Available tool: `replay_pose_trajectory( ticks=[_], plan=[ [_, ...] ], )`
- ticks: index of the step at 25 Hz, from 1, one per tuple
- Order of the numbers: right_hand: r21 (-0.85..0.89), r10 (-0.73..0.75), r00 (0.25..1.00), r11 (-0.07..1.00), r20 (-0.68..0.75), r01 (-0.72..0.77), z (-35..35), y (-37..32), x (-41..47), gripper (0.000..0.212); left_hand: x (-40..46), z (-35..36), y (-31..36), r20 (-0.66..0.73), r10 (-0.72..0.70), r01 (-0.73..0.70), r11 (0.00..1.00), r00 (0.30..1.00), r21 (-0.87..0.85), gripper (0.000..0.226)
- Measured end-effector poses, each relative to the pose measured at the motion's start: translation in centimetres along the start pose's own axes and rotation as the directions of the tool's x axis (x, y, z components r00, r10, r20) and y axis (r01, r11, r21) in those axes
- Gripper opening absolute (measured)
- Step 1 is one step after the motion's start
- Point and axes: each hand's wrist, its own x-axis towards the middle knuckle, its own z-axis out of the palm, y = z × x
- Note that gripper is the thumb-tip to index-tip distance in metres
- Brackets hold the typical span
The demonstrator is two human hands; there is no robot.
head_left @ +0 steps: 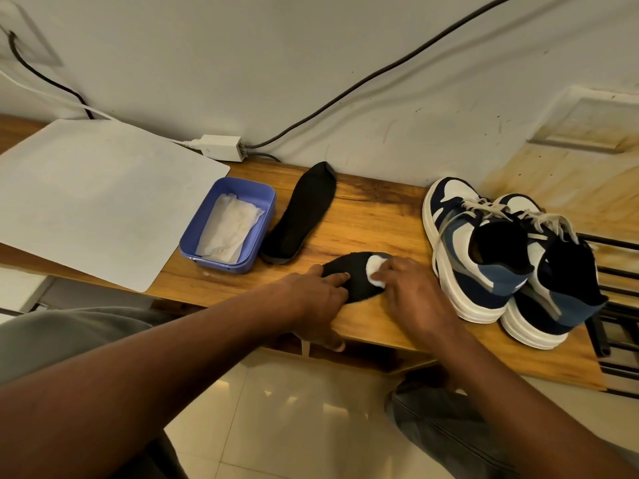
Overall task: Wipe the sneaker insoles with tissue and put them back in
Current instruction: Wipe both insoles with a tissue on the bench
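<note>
A black insole (352, 271) lies flat near the front edge of the wooden table (373, 216). My left hand (316, 299) presses down on its near end, fingers spread over it. My right hand (413, 288) holds a wad of white tissue (374, 267) against the insole's far end. A second black insole (301, 210) lies apart, further back, beside a purple box (254, 236). Two blue-and-white sneakers (484, 250) stand side by side at the right, heels toward me.
The purple box holds more white tissue (228, 229). A large white mat (93, 198) covers the table's left part. A white power adapter (221, 146) with cables sits against the wall. A black metal rack (619, 305) stands right of the sneakers.
</note>
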Motion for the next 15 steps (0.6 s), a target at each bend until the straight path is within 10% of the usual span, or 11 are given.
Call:
replay_pose_trajectory(
  ticks=[15],
  plan=[
    [0.054, -0.061, 0.997, 0.997, 0.041, 0.058, 0.0, -1.9, -0.7, 0.026, 0.0, 0.3, -0.2, -0.002, 0.008, -0.008, 1.0, 1.0, -0.009, 0.09]
  ],
)
